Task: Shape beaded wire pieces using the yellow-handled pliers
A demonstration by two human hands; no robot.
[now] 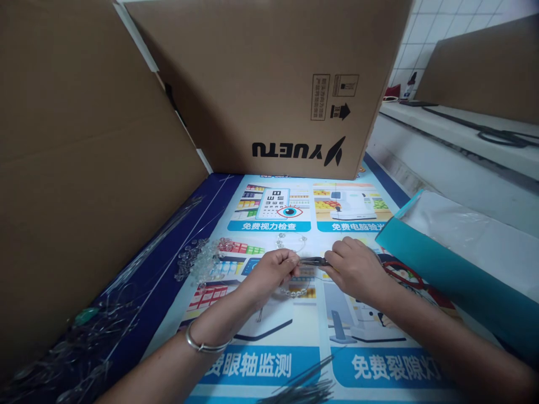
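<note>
Left hand (283,266) pinching end of clear beaded wire loop (293,292) above printed tabletop (248,350); right hand (351,264) closed round pliers (312,261), tips at left fingertips.

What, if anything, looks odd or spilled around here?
The cardboard panel at the back has its YUETU lettering upside down. The clear beads lie in a loose pile, but nothing looks clearly spilled or damaged.

1 teal box (446,269), cropped right
</note>
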